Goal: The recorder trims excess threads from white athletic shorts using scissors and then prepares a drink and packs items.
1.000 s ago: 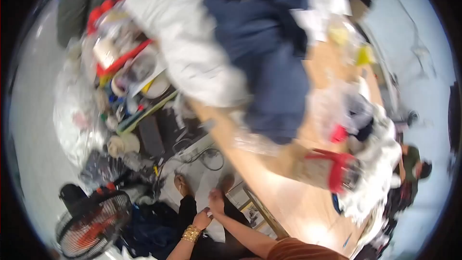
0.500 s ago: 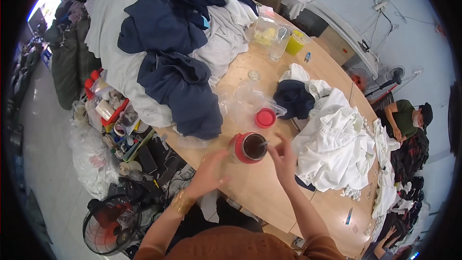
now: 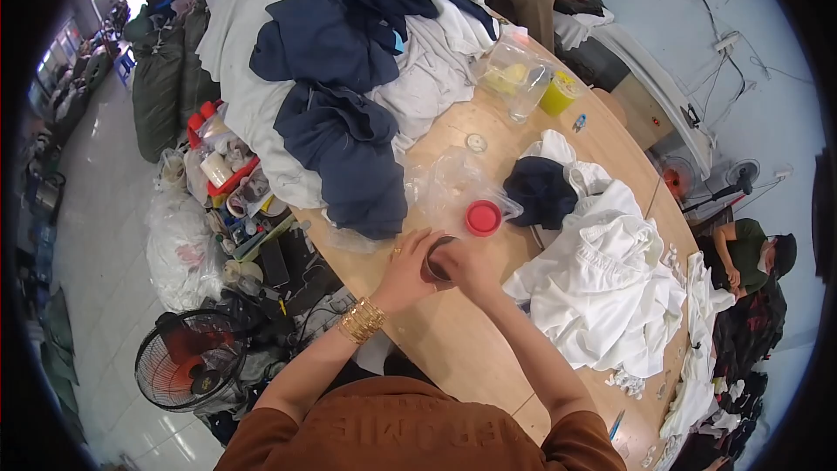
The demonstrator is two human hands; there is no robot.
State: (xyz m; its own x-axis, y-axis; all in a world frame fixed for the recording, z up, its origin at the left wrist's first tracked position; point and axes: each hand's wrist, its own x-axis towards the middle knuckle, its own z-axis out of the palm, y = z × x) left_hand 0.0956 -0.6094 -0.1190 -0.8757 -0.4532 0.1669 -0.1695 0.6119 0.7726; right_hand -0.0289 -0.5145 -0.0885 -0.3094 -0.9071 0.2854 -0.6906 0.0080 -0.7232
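Note:
A jar with a dark inside (image 3: 436, 268) is on the wooden table (image 3: 453, 340), close to its near edge. My left hand (image 3: 408, 272) is wrapped round the jar's left side, with a gold bracelet at the wrist. Over the jar's mouth, my right hand (image 3: 473, 269) has its fingers bent together; their tips are hidden, and what they hold cannot be made out. A round red lid (image 3: 482, 219) lies just beyond the jar, on the edge of a crumpled clear plastic bag (image 3: 445, 187).
Navy cloth (image 3: 349, 157) and pale cloth pile up at the far left. White garments (image 3: 602, 288) heap on the right. A yellow-green cup (image 3: 559, 94) stands beyond a clear container (image 3: 514, 78). A fan (image 3: 192, 362) stands at lower left. Other people are at the table's far side and right.
My left hand has closed in on the jar, which it stood apart from before. My right hand has moved left over the jar's mouth, hiding the thin clear piece seen there. The view has shifted.

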